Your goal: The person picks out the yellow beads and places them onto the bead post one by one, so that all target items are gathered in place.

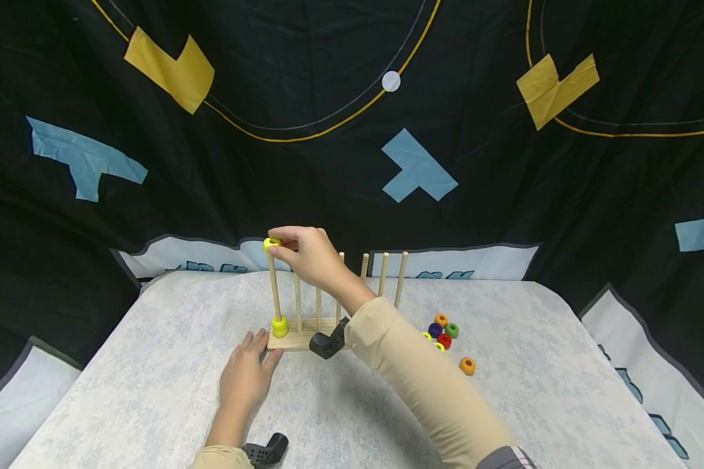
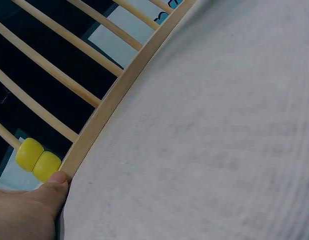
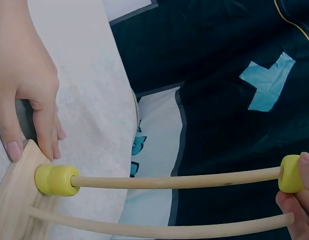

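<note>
On the far left of the black cloth (image 1: 305, 195), blue tape (image 1: 85, 156) sticks below and left of yellow tape (image 1: 176, 75). On the table (image 1: 152, 365), the left hand (image 1: 246, 374) lies at the left end of the wooden base (image 1: 298, 341), its fingers mostly straight, touching the wood without gripping it; the left wrist view shows its thumb tip at that corner. A black device (image 1: 265, 452) is worn on the wrist.

Just beyond that hand stands the first peg (image 1: 274, 286), upright, with two stacked yellow beads (image 1: 279, 327) resting at its foot. At its tip is another yellow bead (image 1: 272, 244), pinched between thumb and fingers of the right hand (image 1: 309, 253); in the right wrist view the peg's end meets this bead's hole.

Rightward along the base, six more pegs (image 1: 297, 303) stand bare where visible, partly behind the right arm in its beige sleeve (image 1: 422, 378). That wrist too bears a black device (image 1: 327, 341).

Right of the base, loose beads lie clustered: blue (image 1: 435, 331), two yellow (image 1: 439, 346), orange (image 1: 441, 320), red (image 1: 444, 341) and green (image 1: 452, 331). Nearer the camera, a second orange bead (image 1: 467, 368) lies apart.
</note>
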Motion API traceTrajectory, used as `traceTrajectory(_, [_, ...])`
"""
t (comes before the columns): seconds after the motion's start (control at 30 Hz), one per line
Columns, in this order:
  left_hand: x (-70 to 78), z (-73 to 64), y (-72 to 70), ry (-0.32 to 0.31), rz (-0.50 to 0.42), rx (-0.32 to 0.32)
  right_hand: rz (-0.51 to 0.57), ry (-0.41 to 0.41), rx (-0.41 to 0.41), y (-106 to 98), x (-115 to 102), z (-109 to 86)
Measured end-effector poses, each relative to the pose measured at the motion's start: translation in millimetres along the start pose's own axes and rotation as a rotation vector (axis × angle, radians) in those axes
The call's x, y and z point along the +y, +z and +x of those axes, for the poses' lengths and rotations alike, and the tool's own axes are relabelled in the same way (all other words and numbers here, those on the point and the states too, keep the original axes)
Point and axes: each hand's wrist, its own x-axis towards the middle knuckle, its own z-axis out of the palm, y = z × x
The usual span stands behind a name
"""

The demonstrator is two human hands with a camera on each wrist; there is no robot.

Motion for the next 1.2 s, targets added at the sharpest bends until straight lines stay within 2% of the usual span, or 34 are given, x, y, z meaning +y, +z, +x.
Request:
traceTrajectory(0.2, [1.3, -1.0, -0.5, 0.016, -0.001, 0.019, -0.028, -0.025, -0.018, 0.9, 1.5, 1.1])
traceTrajectory(0.8, [-0.5, 0.9, 1.0, 0.011, 0.001, -0.003, -0.065, -0.030, -0.021, 0.6, 3.3, -0.9])
traceTrajectory(0.97, [0.2, 0.4, -0.1, 0.001, 0.003, -0.009, -0.060, -0.059, -0.008, 0.6, 6.4, -2.0])
traceTrajectory(1.2, [1.0, 0.0, -0.8, 0.000, -0.001, -0.010, -0.045, -0.145, 0.025, -4.7, 7.7, -11.1])
